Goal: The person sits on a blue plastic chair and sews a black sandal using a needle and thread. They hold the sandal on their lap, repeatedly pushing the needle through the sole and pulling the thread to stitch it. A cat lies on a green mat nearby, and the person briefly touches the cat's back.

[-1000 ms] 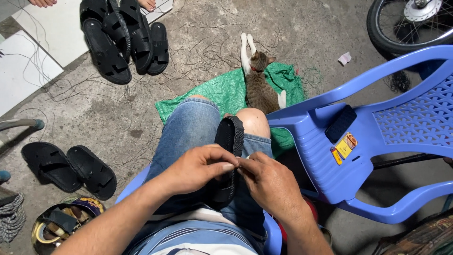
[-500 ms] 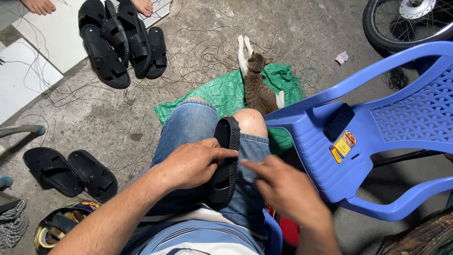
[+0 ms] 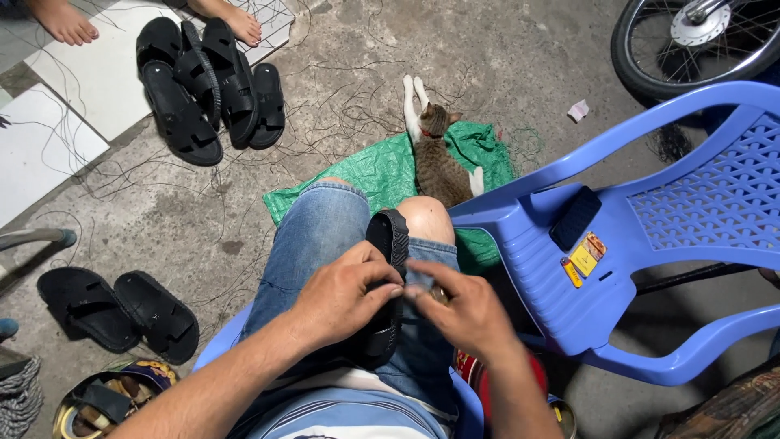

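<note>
Black rubber strap sandal [image 3: 388, 276] lies on denim lap, between both hands. Long axis runs away from the body, far end at the knee; toe or heel, can't tell. Left hand [image 3: 345, 297] curled over its near part, gripping. Right hand [image 3: 463, 313] pinched shut, fingertips at the sandal's edge; contents not visible. Work approx. mid-way, unfinished. Black sandal pairs [image 3: 207, 85] lie well beyond left hand.

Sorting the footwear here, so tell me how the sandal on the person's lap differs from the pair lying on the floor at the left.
The sandal on the lap is a single one, resting between the knees and touched by the left hand, with the right hand beside it. The pair on the floor lies side by side on bare concrete, untouched. The lap sandal is partly hidden by the hands; the pair shows whole. All are black.
</note>
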